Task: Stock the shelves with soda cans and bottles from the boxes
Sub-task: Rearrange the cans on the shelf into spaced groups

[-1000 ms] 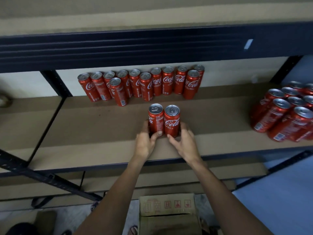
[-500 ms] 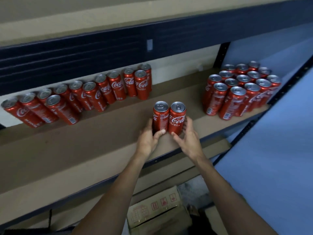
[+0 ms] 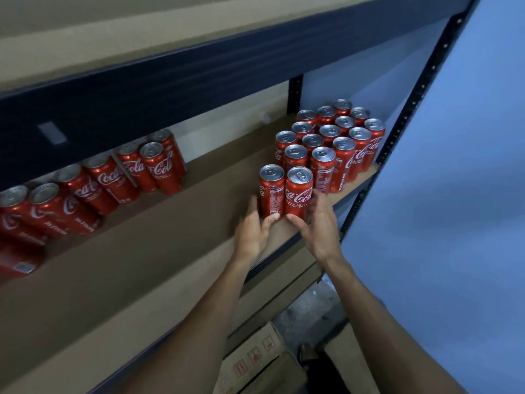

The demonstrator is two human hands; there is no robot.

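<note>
A: Where are the cans being stocked?
B: On the matte brown board shelf (image 3: 159,245), near its front edge, just in front of the packed block of cans (image 3: 335,143) at the right end. The left can (image 3: 272,194) and the right can (image 3: 299,196) stand side by side, touching.
A: Which way do they point?
B: Upright, long axis vertical, silver pull-tab lids up. They are slim, glossy red cylinders. The right can shows its white script logo, the left can its small-print panel.
A: And the hands?
B: The left hand (image 3: 251,234) wraps the left can low down, thumb across its front. The right hand (image 3: 320,228) clasps the right can likewise, fingers round the far side. The bases are covered, so I cannot tell whether they rest on the board.
A: Anything else?
B: A blurred row of like cans (image 3: 113,180) lines the back to the left, under a dark ribbed steel beam (image 3: 170,89). A cardboard box (image 3: 255,362) sits below.
</note>
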